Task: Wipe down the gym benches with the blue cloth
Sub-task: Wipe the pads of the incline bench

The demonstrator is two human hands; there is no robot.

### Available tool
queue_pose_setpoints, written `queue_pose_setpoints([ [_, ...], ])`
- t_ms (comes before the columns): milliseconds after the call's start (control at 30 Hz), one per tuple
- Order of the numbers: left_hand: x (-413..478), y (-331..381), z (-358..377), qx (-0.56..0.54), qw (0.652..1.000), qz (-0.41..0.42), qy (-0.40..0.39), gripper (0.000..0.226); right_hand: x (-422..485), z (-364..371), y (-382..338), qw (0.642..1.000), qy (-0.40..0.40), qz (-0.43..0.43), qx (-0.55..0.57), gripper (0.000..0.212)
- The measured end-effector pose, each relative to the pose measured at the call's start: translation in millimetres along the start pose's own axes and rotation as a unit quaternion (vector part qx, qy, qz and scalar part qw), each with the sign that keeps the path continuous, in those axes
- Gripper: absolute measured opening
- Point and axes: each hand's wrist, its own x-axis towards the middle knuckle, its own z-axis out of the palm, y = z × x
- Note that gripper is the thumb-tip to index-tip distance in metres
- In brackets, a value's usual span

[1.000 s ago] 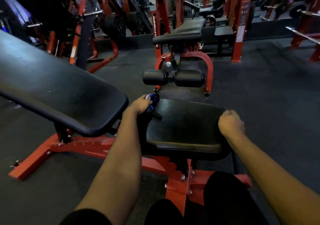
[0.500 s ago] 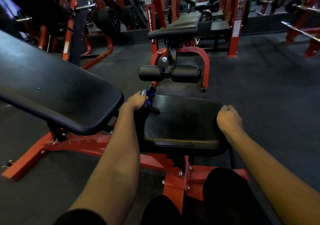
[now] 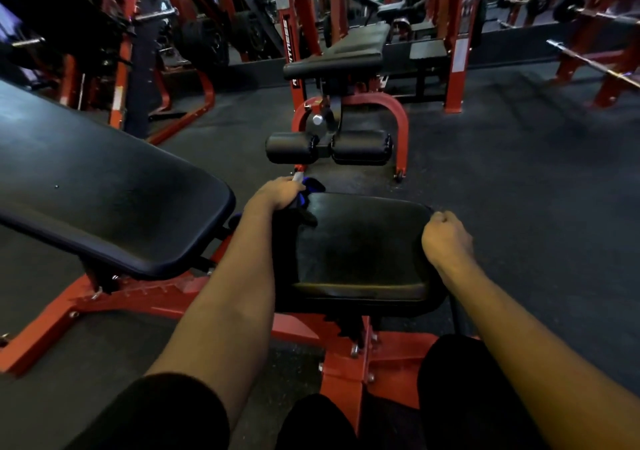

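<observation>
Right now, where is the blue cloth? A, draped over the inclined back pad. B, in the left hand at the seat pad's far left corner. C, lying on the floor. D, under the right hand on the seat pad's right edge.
B: the left hand grips the blue cloth at the far left corner of the seat pad, while the right hand is curled at the pad's right edge with no cloth showing.

Dark rubber flooring [image 3: 519, 190] lies all around you. To your far left, black weight plates [image 3: 204, 44] sit among red rack frames [image 3: 121, 79]. To your far right, a barbell [image 3: 588, 62] rests across red stands [image 3: 616, 82].
</observation>
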Motion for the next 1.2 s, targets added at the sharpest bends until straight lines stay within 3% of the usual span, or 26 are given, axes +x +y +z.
queue_pose_setpoints([
  [133, -11, 17, 7, 0.059, 0.997, 0.051, -0.003, 0.054, 0, -2, 2, 1.0, -0.012, -0.008, 0.009, 0.042],
  [233, -15, 2, 4, 0.018, 0.996, 0.081, -0.012, 0.047, 1, -1, 4, 1.0, -0.01, -0.01, 0.012, 0.043],
  [333, -8, 1, -1, -0.018, 0.999, 0.042, -0.023, 0.046, 2, -2, 4, 1.0, -0.012, -0.006, 0.011, 0.043],
  [433, -4, 32, 11, 0.089, 0.996, 0.013, -0.001, 0.05, 3, 0, 3, 1.0, -0.011, -0.005, 0.01, 0.043],
  [533, -21, 69, 36, 0.171, 0.979, 0.11, -0.01, 0.05, 2, 1, 4, 1.0, -0.009, -0.001, 0.016, 0.042],
  [600, -30, 71, 37, 0.152, 0.975, 0.159, -0.019, 0.048, 2, 0, 4, 1.0, -0.003, -0.004, 0.018, 0.042],
  [700, -21, 47, 18, 0.089, 0.988, 0.118, -0.042, 0.05, 2, -1, 5, 1.0, -0.003, -0.007, 0.015, 0.042],
  [867, -22, 77, 38, 0.19, 0.981, 0.018, 0.025, 0.059, -1, -1, 2, 1.0, -0.008, 0.007, 0.016, 0.041],
  [967, -42, 109, 63, 0.201, 0.971, 0.127, 0.008, 0.052, -2, -1, 2, 1.0, -0.001, 0.001, 0.017, 0.041],
  [1067, -46, 92, 49, 0.109, 0.975, 0.19, -0.048, 0.046, -2, -1, 3, 1.0, -0.006, 0.001, 0.019, 0.042],
  [1133, -36, 63, 27, 0.084, 0.983, 0.156, -0.049, 0.046, 0, -2, 4, 1.0, -0.006, 0.001, 0.021, 0.042],
  [1200, -27, 34, 12, 0.101, 0.992, 0.079, 0.006, 0.045, 1, -1, 4, 1.0, -0.011, 0.004, 0.019, 0.042],
])
